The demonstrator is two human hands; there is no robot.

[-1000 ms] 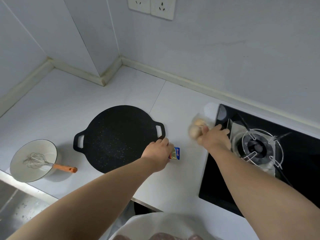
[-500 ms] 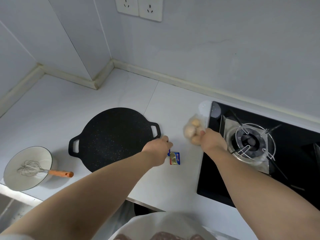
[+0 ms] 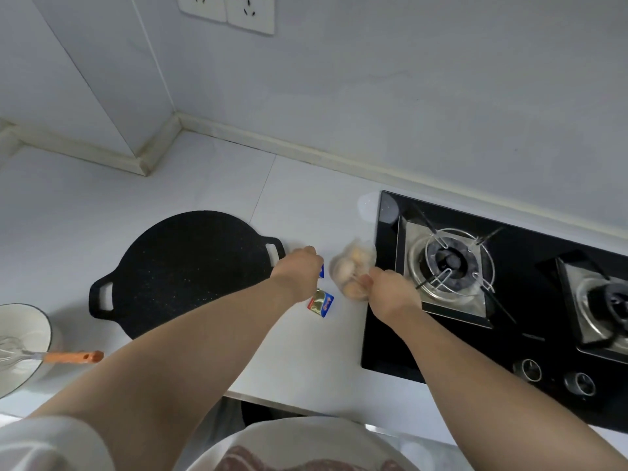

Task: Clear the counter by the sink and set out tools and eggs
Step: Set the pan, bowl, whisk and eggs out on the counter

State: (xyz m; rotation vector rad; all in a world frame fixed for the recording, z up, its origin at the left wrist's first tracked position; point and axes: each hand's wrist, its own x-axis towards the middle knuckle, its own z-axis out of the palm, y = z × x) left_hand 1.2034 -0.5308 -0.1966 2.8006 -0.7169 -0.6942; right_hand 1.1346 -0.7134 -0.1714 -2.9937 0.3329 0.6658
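A clear plastic bag of eggs (image 3: 351, 271) hangs just left of the stove, and my right hand (image 3: 390, 290) is shut on its lower edge. My left hand (image 3: 299, 271) is closed over a small blue packet (image 3: 321, 270) beside the right handle of the black griddle pan (image 3: 185, 271). A second foil packet, gold, red and blue (image 3: 321, 303), lies on the white counter (image 3: 295, 198) just below that hand. At the far left stands a white bowl (image 3: 20, 348) holding a whisk with an orange handle (image 3: 73, 357).
A black glass gas stove (image 3: 503, 300) with two burners and two knobs fills the right side. The wall with its raised trim runs along the back, with sockets above. The counter's front edge lies below my forearms.
My right hand has carried the egg bag toward me, along the stove's left edge. My left hand has shifted slightly, uncovering the foil packet on the counter. The camera has tilted and moved right.
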